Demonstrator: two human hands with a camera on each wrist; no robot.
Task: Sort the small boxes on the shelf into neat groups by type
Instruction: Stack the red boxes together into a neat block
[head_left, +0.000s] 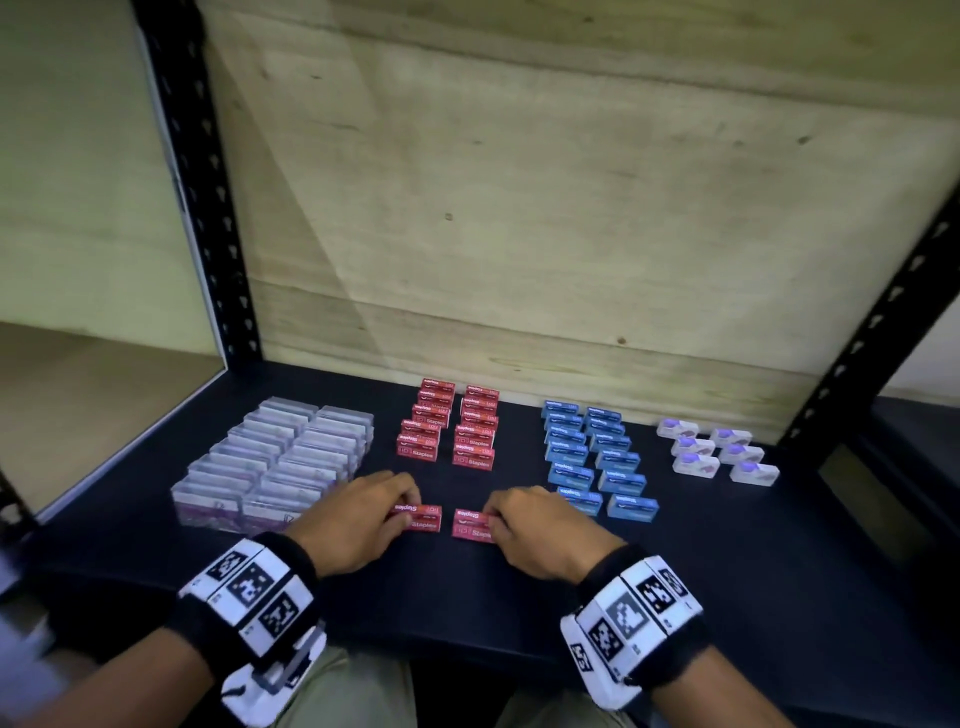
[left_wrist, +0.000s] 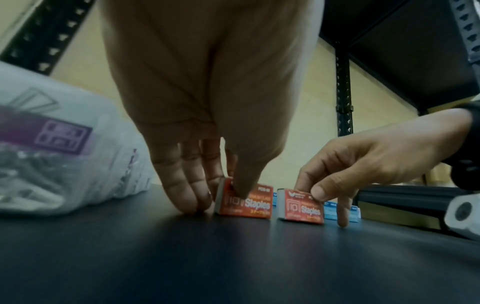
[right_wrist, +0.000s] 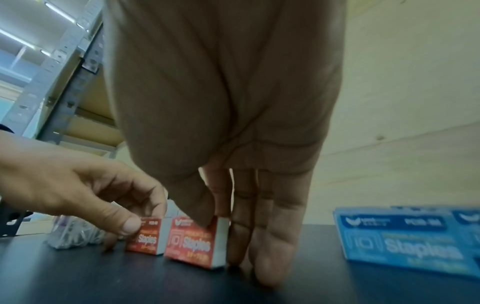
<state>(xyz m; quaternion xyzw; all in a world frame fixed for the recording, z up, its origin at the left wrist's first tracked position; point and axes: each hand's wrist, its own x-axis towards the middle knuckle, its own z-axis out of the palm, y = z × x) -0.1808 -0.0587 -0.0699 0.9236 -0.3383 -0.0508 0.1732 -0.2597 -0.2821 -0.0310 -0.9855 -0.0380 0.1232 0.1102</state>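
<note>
Each hand pinches one red staple box standing on the dark shelf (head_left: 727, 561): the left hand (head_left: 358, 519) the left box (head_left: 418, 517), the right hand (head_left: 540, 525) the right box (head_left: 471, 525). Beyond them stand two red rows (head_left: 447, 426); clear boxes (head_left: 275, 462) left, blue boxes (head_left: 597, 457) and white boxes (head_left: 719, 452) right.

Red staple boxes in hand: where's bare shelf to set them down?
Free: the gap between the red rows and the two held red boxes, pinched by left hand and right hand; also the front edge of the shelf. Crowded: clear boxes left, blue boxes right.
</note>
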